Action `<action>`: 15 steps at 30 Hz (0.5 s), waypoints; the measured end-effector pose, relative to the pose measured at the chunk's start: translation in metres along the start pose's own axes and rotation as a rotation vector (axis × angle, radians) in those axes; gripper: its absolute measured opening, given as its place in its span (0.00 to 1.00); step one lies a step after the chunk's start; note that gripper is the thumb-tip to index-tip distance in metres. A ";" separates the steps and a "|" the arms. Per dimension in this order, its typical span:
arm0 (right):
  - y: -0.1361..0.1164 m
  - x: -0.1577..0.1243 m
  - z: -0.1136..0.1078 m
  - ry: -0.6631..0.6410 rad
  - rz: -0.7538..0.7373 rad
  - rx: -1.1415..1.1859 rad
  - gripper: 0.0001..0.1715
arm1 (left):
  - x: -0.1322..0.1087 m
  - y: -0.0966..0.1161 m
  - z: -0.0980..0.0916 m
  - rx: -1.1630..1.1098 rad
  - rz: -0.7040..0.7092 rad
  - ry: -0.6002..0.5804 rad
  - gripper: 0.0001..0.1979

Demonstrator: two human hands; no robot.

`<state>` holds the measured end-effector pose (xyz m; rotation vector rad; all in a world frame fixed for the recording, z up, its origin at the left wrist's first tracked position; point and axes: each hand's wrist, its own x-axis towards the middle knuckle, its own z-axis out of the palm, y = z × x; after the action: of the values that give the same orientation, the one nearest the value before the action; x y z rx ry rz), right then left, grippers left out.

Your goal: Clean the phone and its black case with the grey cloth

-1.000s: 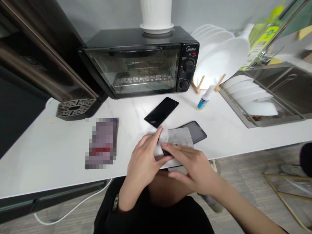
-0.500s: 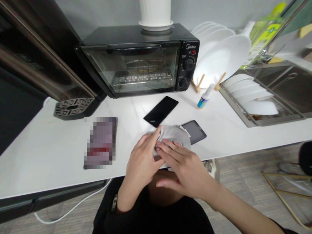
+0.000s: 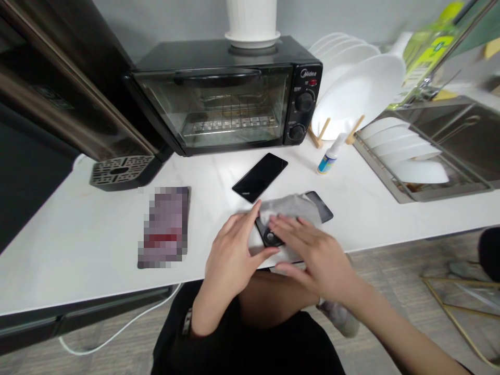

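At the counter's front edge, my left hand (image 3: pixel 233 250) grips a black phone (image 3: pixel 270 237) by its left side, index finger and thumb at its edges. A round camera ring shows on the phone's back. My right hand (image 3: pixel 312 250) presses a grey cloth (image 3: pixel 291 205) over the phone, fingers nearly straight and thumb apart. The cloth hides most of the phone. Just behind lies another phone (image 3: pixel 260 177), black screen up. A dark grey phone case (image 3: pixel 321 207) sits to the right, partly under the cloth. A small spray bottle (image 3: pixel 329 156) stands beyond it.
A toaster oven (image 3: pixel 230 104) stands at the back, a plant pot (image 3: pixel 252 23) on top. On the left are a drinks machine (image 3: pixel 121 172) and a blurred-out flat item (image 3: pixel 164 226). Plates in a rack (image 3: pixel 357 99) and a sink (image 3: pixel 398 195) are on the right.
My right hand has slid to the right with the cloth, uncovering the phone's camera ring. The cloth covers more of the phone case. My left hand stays nearly in place.
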<state>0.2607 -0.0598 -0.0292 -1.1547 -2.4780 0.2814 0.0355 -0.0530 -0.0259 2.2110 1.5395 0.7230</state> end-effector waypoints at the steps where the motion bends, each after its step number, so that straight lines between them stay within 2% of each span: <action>1: 0.010 0.000 -0.003 0.034 0.070 -0.033 0.38 | 0.000 0.000 0.000 -0.011 0.005 0.002 0.48; 3: 0.025 -0.001 -0.008 0.109 0.196 -0.109 0.37 | 0.001 0.001 0.000 -0.027 0.016 0.007 0.49; 5: 0.023 -0.002 -0.007 0.120 0.204 -0.124 0.40 | 0.001 0.002 0.000 -0.033 0.021 0.011 0.50; 8: -0.003 -0.004 0.002 0.018 0.009 0.000 0.48 | 0.001 0.002 0.000 -0.025 0.015 0.006 0.48; 10: -0.014 -0.005 0.004 -0.041 -0.086 0.102 0.48 | 0.000 0.001 0.000 -0.014 0.009 0.005 0.47; 11: -0.012 -0.005 0.003 -0.045 -0.080 0.117 0.45 | 0.000 0.001 0.000 -0.011 0.008 0.004 0.47; 13: 0.003 -0.005 -0.001 0.004 0.026 0.055 0.39 | 0.000 0.001 0.000 -0.019 0.011 0.006 0.49; 15: 0.019 -0.006 -0.005 0.090 0.165 -0.071 0.37 | 0.000 0.001 0.000 -0.033 0.015 0.008 0.50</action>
<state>0.2795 -0.0518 -0.0322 -1.3732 -2.3364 0.1837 0.0361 -0.0532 -0.0253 2.2009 1.5052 0.7575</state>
